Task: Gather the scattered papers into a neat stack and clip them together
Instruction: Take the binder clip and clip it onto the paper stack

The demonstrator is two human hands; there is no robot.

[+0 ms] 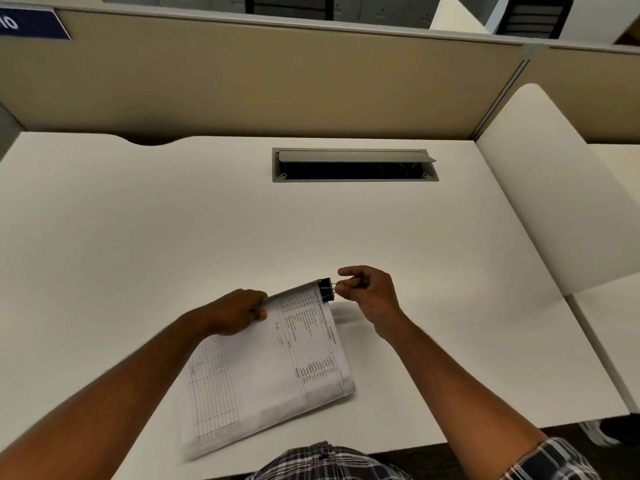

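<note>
A stack of printed papers [263,372] lies tilted on the white desk [173,220], near its front edge. My left hand [235,311] grips the stack's far left edge and lifts it slightly off the desk. A black binder clip [326,290] sits on the stack's far right corner. My right hand [363,292] pinches the clip's wire handles between thumb and fingers, just right of the clip.
A grey cable-tray opening [355,166] with a raised lid is set into the desk's far middle. A beige partition [277,81] stands behind the desk. A white side panel [554,188] rises at the right edge.
</note>
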